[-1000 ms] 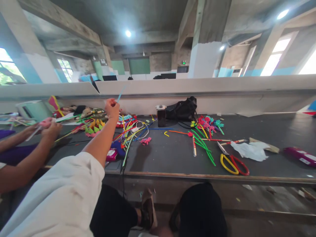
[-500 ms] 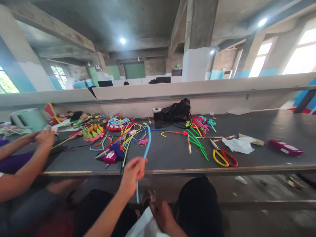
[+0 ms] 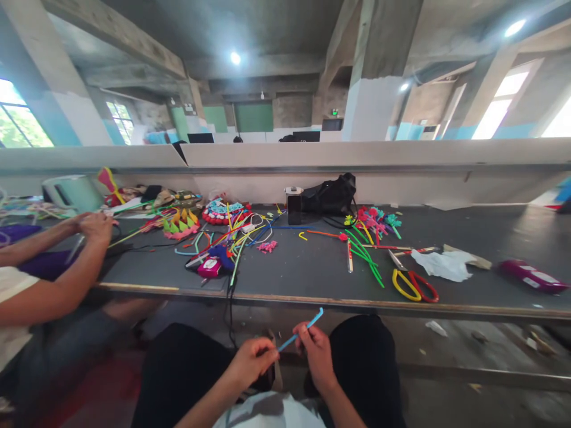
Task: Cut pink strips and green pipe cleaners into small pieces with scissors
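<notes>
Between my hands, above my lap and in front of the table edge, a light-blue pipe cleaner [image 3: 288, 343] slants up to the right. My left hand [image 3: 255, 361] pinches its lower left part. My right hand [image 3: 314, 351] grips it further up, and its bent tip sticks out beyond the fingers. On the table ahead lie a tangle of coloured pipe cleaners [image 3: 236, 261], a few green pipe cleaners [image 3: 363, 255] and scissors [image 3: 413, 282] with one yellow and one red handle.
A co-worker's hands [image 3: 96, 226] are at the left of the table. Along the back stand a phone [image 3: 294, 209], a black bag [image 3: 332, 195] and a pale green kettle [image 3: 74, 193]. White paper [image 3: 444, 263] and a magenta object [image 3: 533, 276] lie at right.
My left hand has come down from the table edge to my lap with the blue pipe cleaner. My right hand has risen and now grips it too. The view has shifted left.
</notes>
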Demonstrator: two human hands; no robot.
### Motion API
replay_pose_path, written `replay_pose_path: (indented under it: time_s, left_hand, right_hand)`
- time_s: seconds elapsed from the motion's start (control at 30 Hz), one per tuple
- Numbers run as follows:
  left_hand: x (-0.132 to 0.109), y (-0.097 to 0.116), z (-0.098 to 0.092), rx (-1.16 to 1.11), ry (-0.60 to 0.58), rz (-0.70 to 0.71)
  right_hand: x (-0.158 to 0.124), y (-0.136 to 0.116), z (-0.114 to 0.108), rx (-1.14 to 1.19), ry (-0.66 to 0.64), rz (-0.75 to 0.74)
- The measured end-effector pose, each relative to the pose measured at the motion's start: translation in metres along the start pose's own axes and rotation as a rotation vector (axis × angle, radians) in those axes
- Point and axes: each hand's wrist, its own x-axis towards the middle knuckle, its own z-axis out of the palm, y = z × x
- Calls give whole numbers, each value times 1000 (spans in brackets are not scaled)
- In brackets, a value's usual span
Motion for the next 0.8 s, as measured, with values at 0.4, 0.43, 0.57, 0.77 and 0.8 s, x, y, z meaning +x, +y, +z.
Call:
replay_pose_path:
  time_s: [0.4,0.43,0.57,0.77,0.8]
  left_hand:
    - [-33,-7,-85,69,227,-38]
    - [-35,-11,-91,60,273,-53]
    - [-40,-19,-93,43,396,-71]
    - [-19,-20,-50,168,398,61]
    - [-15,-20,-42,194,390,81]
  right_hand:
    - [16,-28,-60,194,413,-76]
    - [16,-29,-60,203,414,-79]
    - [16,-38,-63,206,389,-99]
    - [37,-60,-80,170,346,-168]
    - [41,-61,-83,160,334,-173]
